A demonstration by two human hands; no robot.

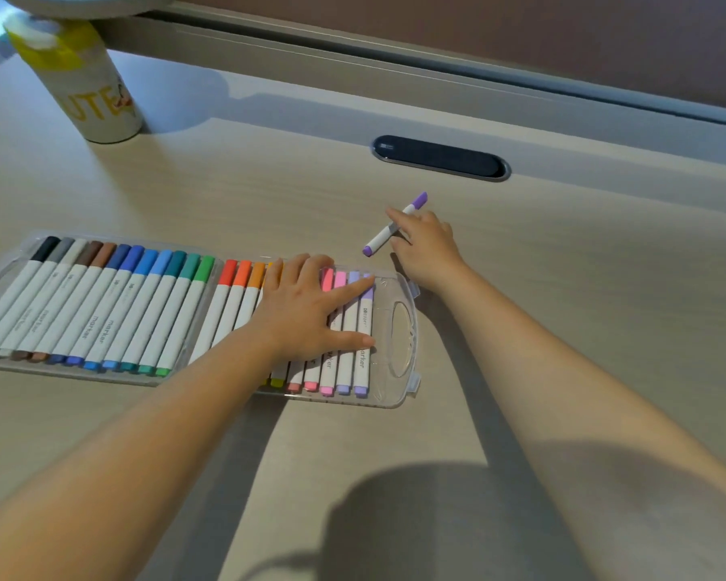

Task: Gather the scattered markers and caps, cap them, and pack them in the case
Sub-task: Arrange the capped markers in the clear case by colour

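Observation:
A clear plastic marker case [399,329] lies open on the desk, both halves filled with several white markers with coloured caps [114,304]. My left hand [311,308] lies flat with straight fingers on the markers in the right half, covering the yellow and pink ones. Beyond the case, my right hand [426,241] holds a capped purple marker [384,234] between thumb and fingers, tilted, with its purple cap pointing away. A narrow gap shows at the right end of the row, beside the case's handle cut-out.
A white and yellow cylindrical container [84,86] stands at the back left. A dark oval cable grommet [441,157] is set in the desk [604,287] behind my right hand. A raised ledge runs along the back.

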